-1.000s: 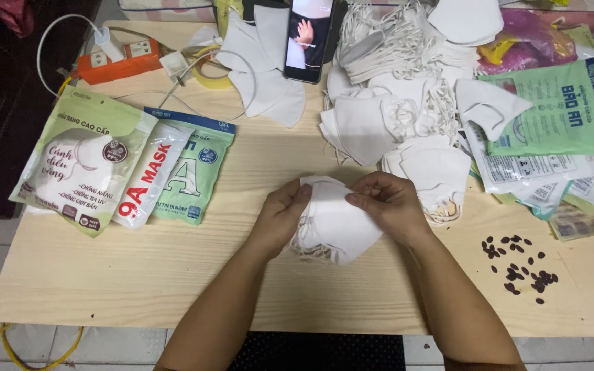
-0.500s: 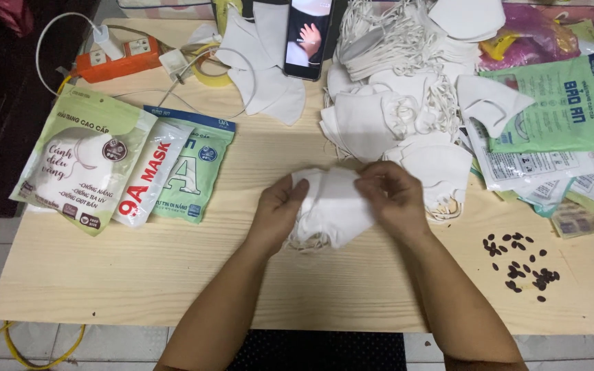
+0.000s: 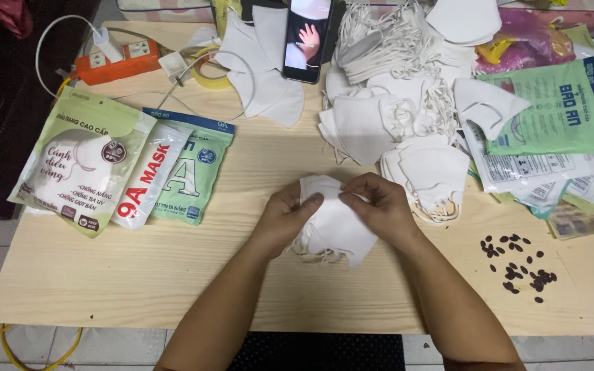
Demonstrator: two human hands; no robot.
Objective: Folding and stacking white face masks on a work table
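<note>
The wooden table (image 3: 173, 275) carried a heap of loose masks (image 3: 407, 117) beyond the fingers. Left hand (image 3: 284, 218) and right hand (image 3: 379, 206) pinched a stack of white masks (image 3: 335, 227) between the fingertips. I judged the ear loops (image 3: 314, 255) under the fingers could tangle, because they hung loose.

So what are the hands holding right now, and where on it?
Both hands, left hand and right hand, hold a small stack of white face masks at its upper edge, pinched between thumbs and fingers.
</note>
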